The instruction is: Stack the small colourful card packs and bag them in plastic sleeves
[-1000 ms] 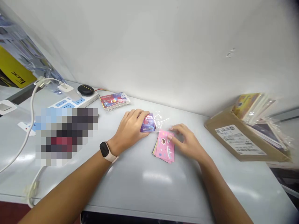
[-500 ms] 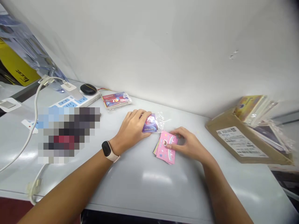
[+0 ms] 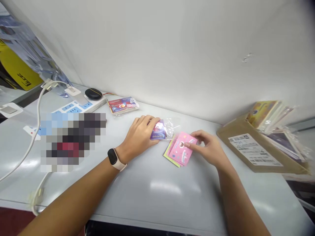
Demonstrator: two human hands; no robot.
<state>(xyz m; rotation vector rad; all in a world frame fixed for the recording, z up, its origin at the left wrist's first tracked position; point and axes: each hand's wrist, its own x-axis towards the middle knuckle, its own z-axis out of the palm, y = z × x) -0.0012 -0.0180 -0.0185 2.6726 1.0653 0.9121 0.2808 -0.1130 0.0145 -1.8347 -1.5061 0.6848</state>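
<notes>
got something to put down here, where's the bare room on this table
The widest bare patch is the table between the pink cards and its front edge. Another lies between the right forearm and the cardboard box. Crowded: left, with power strip and white cable, and the middle, around left hand, right hand and purple pack.

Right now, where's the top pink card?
In the head view, the top pink card is just right of centre, under the thumb of the right hand, with the purple pack to its upper left.
</notes>
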